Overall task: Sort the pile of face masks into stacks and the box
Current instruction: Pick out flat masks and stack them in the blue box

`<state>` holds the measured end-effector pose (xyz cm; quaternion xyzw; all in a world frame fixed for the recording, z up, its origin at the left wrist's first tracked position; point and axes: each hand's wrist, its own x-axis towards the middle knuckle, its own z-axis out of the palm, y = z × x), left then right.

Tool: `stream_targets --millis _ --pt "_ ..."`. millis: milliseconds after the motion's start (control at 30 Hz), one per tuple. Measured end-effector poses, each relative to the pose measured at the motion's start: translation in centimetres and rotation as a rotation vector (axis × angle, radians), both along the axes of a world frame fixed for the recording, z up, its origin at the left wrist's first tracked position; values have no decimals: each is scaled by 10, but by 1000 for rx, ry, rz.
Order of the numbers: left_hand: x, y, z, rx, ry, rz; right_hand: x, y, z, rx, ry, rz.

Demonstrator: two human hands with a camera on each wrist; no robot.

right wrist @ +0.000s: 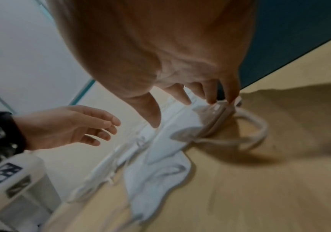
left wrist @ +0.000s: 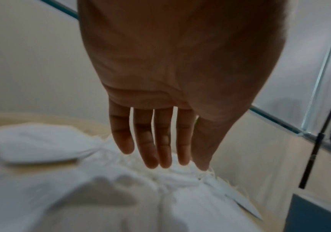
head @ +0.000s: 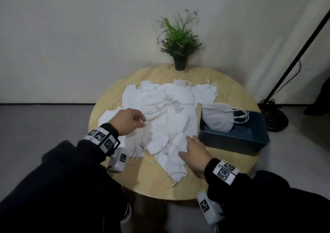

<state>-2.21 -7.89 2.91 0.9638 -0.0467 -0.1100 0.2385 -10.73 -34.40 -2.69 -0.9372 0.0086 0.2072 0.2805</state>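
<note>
We are reaching with both hands relaxed, left hand (head: 127, 121) and right hand (head: 194, 152), holding nothing; masks (head: 166, 118) seem light and soft, better pinching one's edge

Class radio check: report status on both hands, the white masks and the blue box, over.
Left hand open above the pile of white fabric face masks. Right hand open, fingertips on its near edge. Blue plastic box holds grey masks. Nothing blocking.

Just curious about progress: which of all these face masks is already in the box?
The grey mask, leaning inside the blue box at the table's right. All the others are white and lie piled on the tabletop.
</note>
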Motion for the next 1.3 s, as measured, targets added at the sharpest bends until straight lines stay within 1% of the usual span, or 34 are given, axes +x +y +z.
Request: stream_targets --millis 67,100,200,267,300,333,400,433,500,567,633,700,733,767,800,900,967,1000,1033,1100,1133,1167,1233,1300 --pt "-11 16 -24 -11 35 63 3 7 -11 -173 -29 -27" --pt "-15 19 -34 -10 53 79 6 9 -13 -220 -40 -44" --pt "-16 13 -48 12 40 65 19 8 -13 -307 -23 -80" --pt "-12 1 -50 23 14 28 23 8 -9 -292 -28 -126" --pt "-10 -6 -51 36 14 -5 25 8 -9 -238 -55 -160" --pt "-8 -12 -52 71 20 -40 26 6 -10 -139 -99 -202" --pt "-3 -22 -57 144 26 -74 25 2 -7 121 -198 -285" --pt "-1 -25 -57 141 35 -60 24 -1 -2 238 -221 -327" --pt "8 -27 -51 17 57 -37 23 -7 10 492 -220 -401" --pt "17 -23 -42 -166 19 -12 18 -10 24 746 -185 -425" --pt "21 -17 -28 -299 -92 27 14 -11 33 897 -168 -390" --pt "19 -16 -12 -382 -236 79 13 -11 39 999 -177 -341" --pt "16 -17 -7 -429 -276 95 13 -10 42 1024 -203 -308" --pt "10 -20 -3 -474 -282 88 14 -8 44 1027 -243 -290" --pt "5 -25 -1 -524 -251 58 16 -7 45 1015 -292 -279" --pt "-18 -48 3 -743 -41 -96 24 -2 42 924 -413 -287" --pt "-32 -61 9 -892 56 -150 27 3 39 949 -427 -291" --pt "-36 -65 11 -923 68 -169 27 5 38 989 -427 -298" --pt "-38 -68 11 -914 50 -187 25 8 40 1017 -436 -312" --pt "-36 -68 8 -780 -56 -203 23 10 42 1044 -441 -332" --pt "-33 -66 6 -721 -97 -183 22 9 43 1062 -401 -328" --pt "-29 -63 4 -713 -112 -144 22 6 39 1058 -329 -322" --pt "-22 -57 2 -838 -85 -37 21 3 37 990 -140 -307" --pt "-17 -50 5 -937 -80 24 21 -1 37 958 -22 -296"
